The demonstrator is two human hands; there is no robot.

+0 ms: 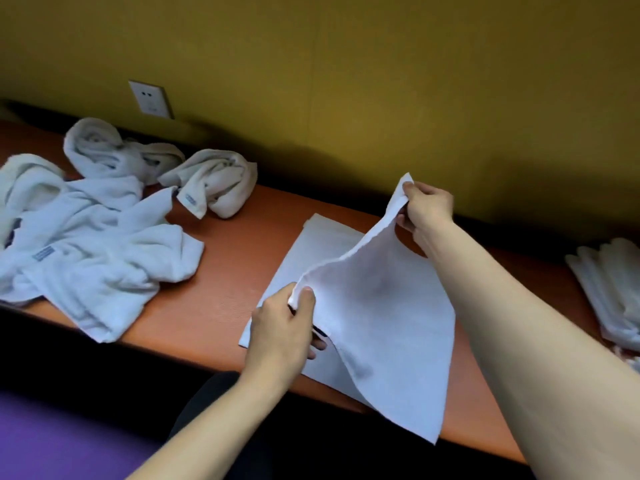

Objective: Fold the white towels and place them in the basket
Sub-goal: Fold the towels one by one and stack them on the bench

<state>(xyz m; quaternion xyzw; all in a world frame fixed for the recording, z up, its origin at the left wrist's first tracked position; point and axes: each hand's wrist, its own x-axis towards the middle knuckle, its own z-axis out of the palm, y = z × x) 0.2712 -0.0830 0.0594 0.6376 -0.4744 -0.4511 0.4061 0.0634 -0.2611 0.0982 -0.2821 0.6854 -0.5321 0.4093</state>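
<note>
Mid-fold: one thin white towel was lifted by two corners over the orange desk.

At the left a heap of crumpled white terry towels [86, 237] lay unfolded on the orange desk [221, 289]. The left hand [280, 327] pinched the near corner of the flat white cloth towel [381, 323], fingers curled round its edge; the right hand [427, 209] pinched the far corner, raised higher. Part of the towel rested flat on the desk beneath the lifted flap. A stack of folded white towels [609, 292] sat at the far right. No basket was in view. The next move likely called for carrying both corners across together and matching the edges.
</note>
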